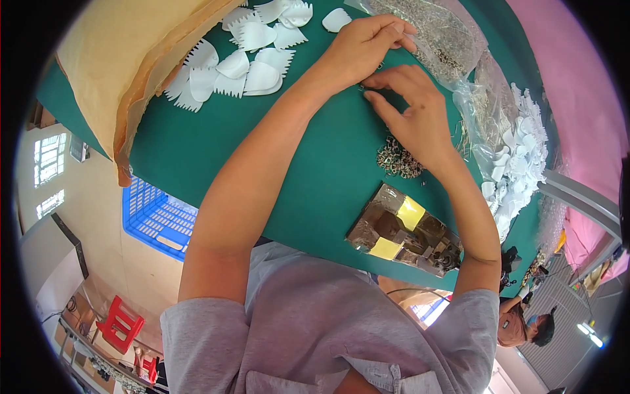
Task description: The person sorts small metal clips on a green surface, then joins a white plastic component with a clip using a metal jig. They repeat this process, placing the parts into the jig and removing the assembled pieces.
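Your grey shirt fills the space closest to you, below the near edge of the green counter. Your two hands are close together toward the far edge. Your left hand is curled, fingertips drawn in; you cannot tell whether they grip anything. Your right hand sits just nearer you, thumb and forefinger close together at their tips; whatever may be between them is too small to make out. You have a heap of small metal fittings just on the near side of your right hand, beside the wrist. Clear bags of metal parts lie just right of your left fingertips. Toothed white pieces spread toward the far left corner, and a brown taped package lies by the near edge.
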`<action>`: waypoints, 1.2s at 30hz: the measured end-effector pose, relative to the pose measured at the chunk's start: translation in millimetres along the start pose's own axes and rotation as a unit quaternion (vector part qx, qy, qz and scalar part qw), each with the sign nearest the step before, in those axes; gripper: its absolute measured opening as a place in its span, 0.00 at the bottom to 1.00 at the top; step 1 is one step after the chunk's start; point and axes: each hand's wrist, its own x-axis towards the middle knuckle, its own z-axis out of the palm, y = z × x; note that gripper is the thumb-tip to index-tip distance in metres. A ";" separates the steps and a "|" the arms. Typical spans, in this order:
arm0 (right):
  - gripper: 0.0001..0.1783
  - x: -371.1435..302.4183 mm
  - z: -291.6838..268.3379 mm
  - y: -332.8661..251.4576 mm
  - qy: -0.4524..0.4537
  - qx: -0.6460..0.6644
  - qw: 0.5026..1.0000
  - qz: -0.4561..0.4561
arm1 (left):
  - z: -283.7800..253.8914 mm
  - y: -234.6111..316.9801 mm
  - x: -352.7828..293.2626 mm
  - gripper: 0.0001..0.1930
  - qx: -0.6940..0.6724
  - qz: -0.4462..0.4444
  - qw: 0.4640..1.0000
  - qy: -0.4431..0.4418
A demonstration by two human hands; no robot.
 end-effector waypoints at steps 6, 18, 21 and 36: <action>0.07 -1.0 7.4 -0.1 -0.001 -0.002 1.000 0.006 | 1.7 3.1 -1.3 0.17 0.000 -0.029 1.000 0.006; 0.06 -8.5 4.5 2.1 0.003 0.001 1.000 -0.020 | 1.1 1.7 -0.4 0.17 0.032 -0.009 0.999 0.004; 0.08 -5.8 -0.4 -0.6 -0.036 0.019 0.999 0.015 | 1.1 1.1 0.3 0.18 0.019 -0.010 1.000 -0.003; 0.08 -15.4 -30.6 -0.8 -0.052 -0.024 0.997 -0.059 | 1.6 5.2 -1.3 0.18 0.033 -0.023 0.999 0.001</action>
